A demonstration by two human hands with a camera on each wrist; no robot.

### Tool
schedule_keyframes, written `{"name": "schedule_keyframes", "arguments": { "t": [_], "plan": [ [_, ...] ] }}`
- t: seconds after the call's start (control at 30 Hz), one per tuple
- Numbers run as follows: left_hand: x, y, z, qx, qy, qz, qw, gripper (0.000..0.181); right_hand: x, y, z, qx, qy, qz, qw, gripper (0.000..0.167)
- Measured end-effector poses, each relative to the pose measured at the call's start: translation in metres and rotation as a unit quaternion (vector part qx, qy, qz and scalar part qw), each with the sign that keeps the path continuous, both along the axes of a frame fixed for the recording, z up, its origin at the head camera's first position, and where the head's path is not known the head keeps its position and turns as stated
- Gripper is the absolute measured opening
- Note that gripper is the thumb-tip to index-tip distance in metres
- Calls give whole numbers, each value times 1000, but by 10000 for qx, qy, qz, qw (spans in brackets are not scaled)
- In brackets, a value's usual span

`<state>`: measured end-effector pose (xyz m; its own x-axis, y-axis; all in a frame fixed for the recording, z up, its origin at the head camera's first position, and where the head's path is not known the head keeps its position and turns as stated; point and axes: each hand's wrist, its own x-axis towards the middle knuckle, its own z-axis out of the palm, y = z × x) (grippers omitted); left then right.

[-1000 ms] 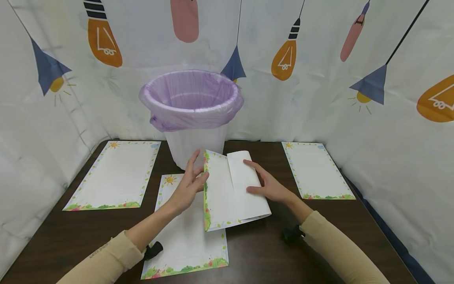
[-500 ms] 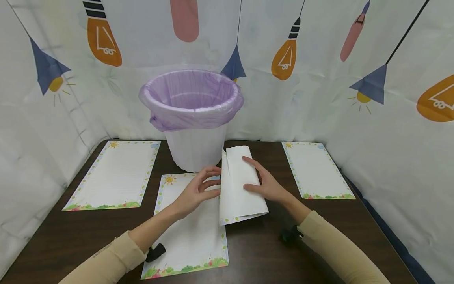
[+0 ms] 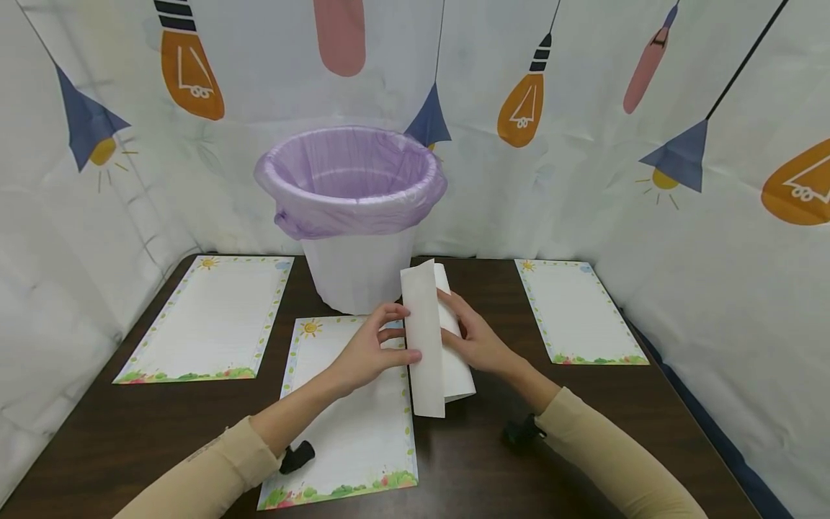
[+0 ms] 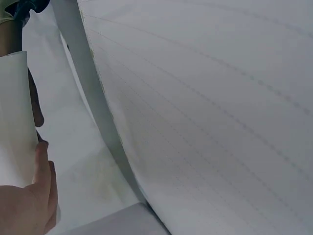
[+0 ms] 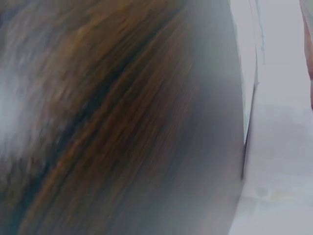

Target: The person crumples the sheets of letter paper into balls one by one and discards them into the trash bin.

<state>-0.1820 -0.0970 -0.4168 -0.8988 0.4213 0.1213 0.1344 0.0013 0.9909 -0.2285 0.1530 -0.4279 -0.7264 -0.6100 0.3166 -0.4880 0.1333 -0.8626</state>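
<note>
A folded white sheet [image 3: 424, 375] is held up between both hands, right of the bin's foot, its left part standing as a narrow upright flap. The left hand [image 3: 372, 351] pinches the flap's left edge, thumb on the front face, fingers behind. From the other side the right hand [image 3: 480, 339] grips the sheet, its fingertips partly hidden by the flap. In the left wrist view the left hand [image 4: 32, 203] holds the folded sheet [image 4: 14, 117] at its edge. Only a sliver of the right hand [image 5: 308, 44] shows at the right wrist view's edge.
A bordered sheet [image 3: 350, 432] lies under the left forearm. Another [image 3: 210, 317] lies at the table's left, a third [image 3: 580, 310] at its right. The white bin [image 3: 359, 267] with a purple liner [image 3: 363, 216] stands at the back of the dark table [image 3: 519, 468].
The sheet's left part has folded over toward the right, so its printed border no longer faces up. The left hand has moved right and now pinches the flap; the right hand has shifted slightly left.
</note>
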Motion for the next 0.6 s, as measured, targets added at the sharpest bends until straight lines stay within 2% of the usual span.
{"name": "schedule_keyframes", "arguments": {
  "t": [0.2,0.33,0.5,0.6],
  "plan": [
    [0,2,0,-98,-131,280,9995,75,4,-4,3,-156,208,109,9996,51],
    [-2,3,-1,-61,-201,548,9983,82,7,-4,4,-208,65,398,9990,52],
    [-4,1,-3,-23,-281,720,9970,81,8,-1,6,-542,-443,914,9933,62],
    [-4,0,-4,-1,-342,755,9966,79,7,-2,7,-886,-576,1153,9877,76]
  ]
}}
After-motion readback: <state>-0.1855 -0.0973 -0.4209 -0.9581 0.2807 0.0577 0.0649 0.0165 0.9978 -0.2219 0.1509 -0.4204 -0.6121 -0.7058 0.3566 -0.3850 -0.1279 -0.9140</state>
